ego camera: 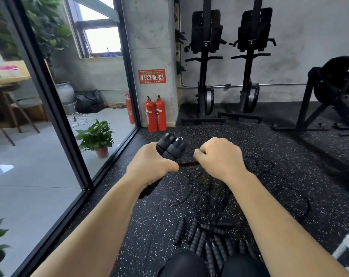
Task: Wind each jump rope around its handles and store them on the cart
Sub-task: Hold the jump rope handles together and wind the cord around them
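Note:
My left hand [152, 165] grips a pair of black jump rope handles [171, 147] held side by side, their tops pointing up and away. My right hand [219, 156] is a fist beside them and pinches the thin black rope [186, 163], which runs taut from the handles into it. Below my hands, a tangle of loose black ropes [207, 194] lies on the floor. Several more black ribbed handles [207, 238] are spread in front of my knees. No cart shows in this view.
The black speckled rubber floor [269, 140] stretches ahead. Two red fire extinguishers [155, 114] stand by a concrete pillar. Black exercise machines [227, 66] line the far wall, another [335, 92] at right. A glass wall with a black frame [55, 116] runs along the left, with a potted plant [96, 137] behind it.

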Tool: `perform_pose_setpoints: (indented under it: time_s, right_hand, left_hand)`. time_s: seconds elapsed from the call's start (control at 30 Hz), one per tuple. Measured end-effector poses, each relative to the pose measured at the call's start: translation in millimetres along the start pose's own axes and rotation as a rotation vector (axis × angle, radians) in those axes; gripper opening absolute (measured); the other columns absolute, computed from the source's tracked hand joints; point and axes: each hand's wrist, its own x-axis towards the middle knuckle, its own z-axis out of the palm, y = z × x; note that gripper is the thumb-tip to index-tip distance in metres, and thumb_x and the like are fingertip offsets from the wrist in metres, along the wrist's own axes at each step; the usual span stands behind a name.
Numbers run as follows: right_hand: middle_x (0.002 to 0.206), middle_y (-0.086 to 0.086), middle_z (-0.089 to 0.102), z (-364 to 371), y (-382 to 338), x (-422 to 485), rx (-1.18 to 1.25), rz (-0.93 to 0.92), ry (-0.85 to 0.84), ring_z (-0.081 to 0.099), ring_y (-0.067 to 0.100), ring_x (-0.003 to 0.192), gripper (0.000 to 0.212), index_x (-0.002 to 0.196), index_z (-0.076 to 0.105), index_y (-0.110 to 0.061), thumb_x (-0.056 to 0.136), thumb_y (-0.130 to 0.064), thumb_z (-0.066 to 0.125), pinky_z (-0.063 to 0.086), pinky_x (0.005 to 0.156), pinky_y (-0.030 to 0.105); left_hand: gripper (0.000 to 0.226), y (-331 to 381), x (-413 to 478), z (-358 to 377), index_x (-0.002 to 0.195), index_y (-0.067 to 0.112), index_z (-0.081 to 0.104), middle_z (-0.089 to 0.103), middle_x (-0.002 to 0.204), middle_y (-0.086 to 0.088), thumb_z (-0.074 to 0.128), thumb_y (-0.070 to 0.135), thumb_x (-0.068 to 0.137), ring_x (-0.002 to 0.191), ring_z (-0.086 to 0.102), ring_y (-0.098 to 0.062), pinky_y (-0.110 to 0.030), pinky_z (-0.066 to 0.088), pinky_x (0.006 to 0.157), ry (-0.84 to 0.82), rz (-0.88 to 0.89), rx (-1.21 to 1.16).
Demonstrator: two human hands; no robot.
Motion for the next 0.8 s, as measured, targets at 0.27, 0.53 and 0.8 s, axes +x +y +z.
perform_pose_setpoints:
  time_s: [0.27,0.53,0.8]
  right_hand:
    - [0.054,-0.004,0.032,-23,-26,6,-0.18,-0.146,0.195,0.043,0.025,0.057,0.05,0.052,0.028,-0.017,0.097,-0.034,0.045,0.024,0.051,0.028]
    - [0.052,-0.007,0.034,-47,-53,40,-0.266,-0.486,0.199,0.04,0.017,0.053,0.044,0.054,0.039,-0.016,0.094,-0.033,0.046,0.017,0.048,0.024]
    - [0.039,-0.004,0.043,-15,-14,72,0.68,-0.11,-0.18,0.035,0.007,0.036,0.042,0.05,0.055,-0.002,0.089,-0.017,0.061,0.035,0.044,0.018]
  left_hand:
    - [0.036,11,7,-11,0.094,0.023,0.057,0.06,0.084,0.006,0.074,0.04,0.067,0.08,0.061,-0.021,-0.03,0.049,0.068,0.159,0.022,0.748]
    - [0.034,30,2,-2,0.11,0.027,0.056,0.052,0.095,0.005,0.066,0.035,0.078,0.074,0.051,-0.022,-0.031,0.042,0.061,0.113,0.313,1.166]
    - [0.039,38,-5,-8,0.089,0.03,0.04,0.043,0.083,0.01,0.071,0.043,0.071,0.08,0.056,-0.019,-0.038,0.051,0.072,-0.142,0.622,0.912]
